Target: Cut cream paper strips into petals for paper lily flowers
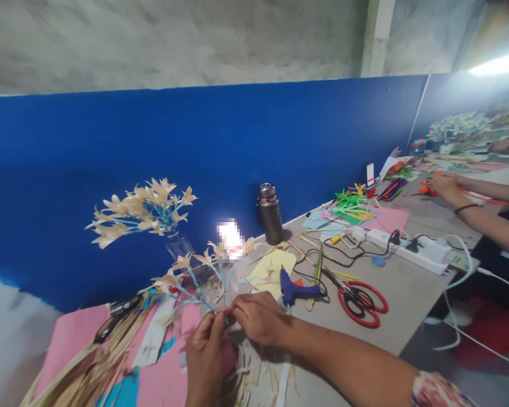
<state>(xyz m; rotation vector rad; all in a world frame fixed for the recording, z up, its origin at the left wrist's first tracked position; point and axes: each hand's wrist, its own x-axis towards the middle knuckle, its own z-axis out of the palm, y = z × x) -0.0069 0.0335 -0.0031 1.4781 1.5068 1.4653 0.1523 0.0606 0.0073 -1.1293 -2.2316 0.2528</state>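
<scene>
Both hands meet at the low middle of the head view. My left hand (206, 350) is closed, thumb and fingers pinching the blue stems of an artificial flower spray (203, 291) where they come together. My right hand (258, 317) is closed at the same joint, its fingertips pressed close to the left thumb. Pale cream, husk-like blossoms fan out above the hands on thin blue stems. What lies between the fingertips is too small to make out. A blue glue gun (294, 288) rests just beyond my right hand, and red-handled scissors (362, 302) lie to its right.
A vase (180, 251) of similar flowers stands at the blue partition (110, 141), near a dark flask (270, 217). Dried husk strips (93, 362) cover pink sheets at left. A power strip (411, 251) with cables lies right; a co-worker's hands (445, 186) are farther along.
</scene>
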